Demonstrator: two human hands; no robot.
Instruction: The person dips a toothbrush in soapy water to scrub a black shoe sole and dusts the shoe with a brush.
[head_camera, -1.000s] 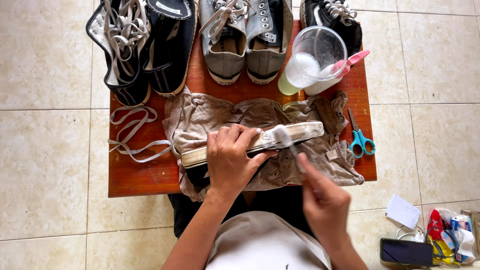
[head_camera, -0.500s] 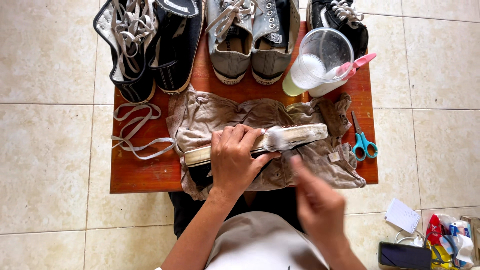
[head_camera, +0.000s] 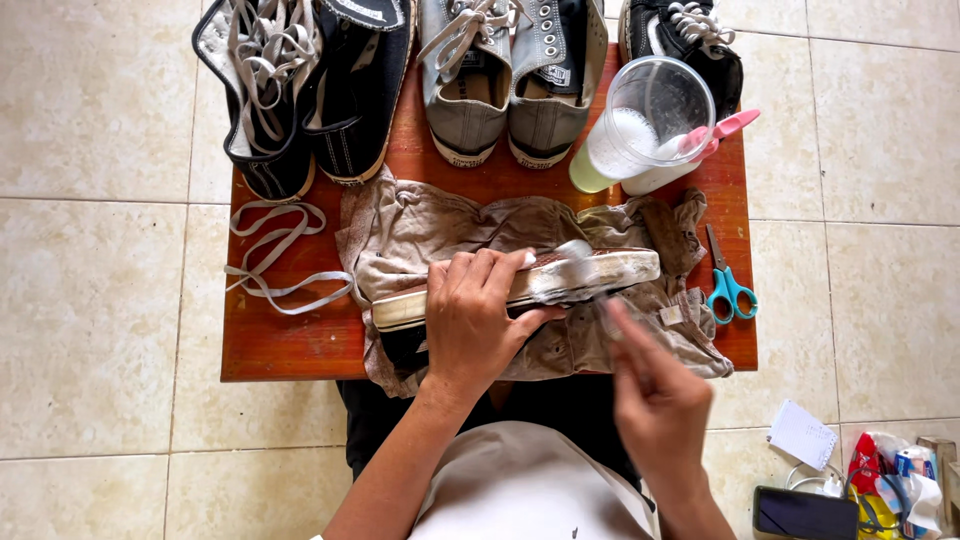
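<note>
**Inspector:** Position of the work piece?

**Assistant:** A dark canvas sneaker with a pale rubber sole (head_camera: 600, 272) lies on its side, sole edge up, across a crumpled brown-grey cloth (head_camera: 420, 225) on the small red-brown wooden table (head_camera: 290, 345). White foam or paste sits on the sole near its middle.

**Inspector:** Hands?

**Assistant:** The left hand (head_camera: 475, 320) is closed over the shoe's middle, fingers (head_camera: 480, 268) wrapped across the sole edge, pinning it down. The right hand (head_camera: 655, 400) is blurred, just below the toe end; its fingers look drawn together, but whether they grip a tool I cannot tell.

**Inspector:** Handling assessment?

**Assistant:** In my judgement, light. The rubber sole is stiff and gives the firmest purchase; the canvas upper is soft and would collapse under a pinch. The foamed patch is likely slippery, so a grip at the dry mid-sole or heel is sounder. The cloth underneath may slide.

**Inspector:** Surroundings?

**Assistant:** A clear plastic jug of white liquid with a pink-handled brush (head_camera: 655, 125) at the far right, blue-handled scissors (head_camera: 728, 285) beside the cloth, loose grey laces (head_camera: 275, 250) at left, a grey sneaker pair (head_camera: 510, 80) and a black sneaker pair (head_camera: 305, 90) along the far edge.
</note>
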